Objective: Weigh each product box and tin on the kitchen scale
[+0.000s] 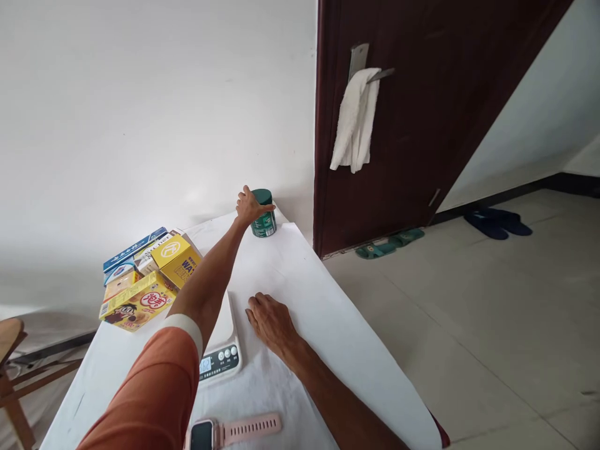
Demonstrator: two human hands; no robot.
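Observation:
My left hand (253, 207) reaches to the far end of the table, closed around a green canister (264, 226). The thumb lies across the canister's front and the fingers are on its left side. My right hand (272, 320) rests on the white-covered table with its fingers curled in, and nothing shows in it. Just left of it is a white kitchen scale (227, 362) with a lit display. My left forearm hides much of the scale, including part of its digits.
Several boxes, among them a yellow carton (139, 302), stand grouped on the left of the table (323, 306). A pink-strapped smartwatch (250, 427) lies near the front. A white wall is behind, and a dark door with a hanging towel (357, 122) is at the right. Slippers (497, 223) lie on the floor.

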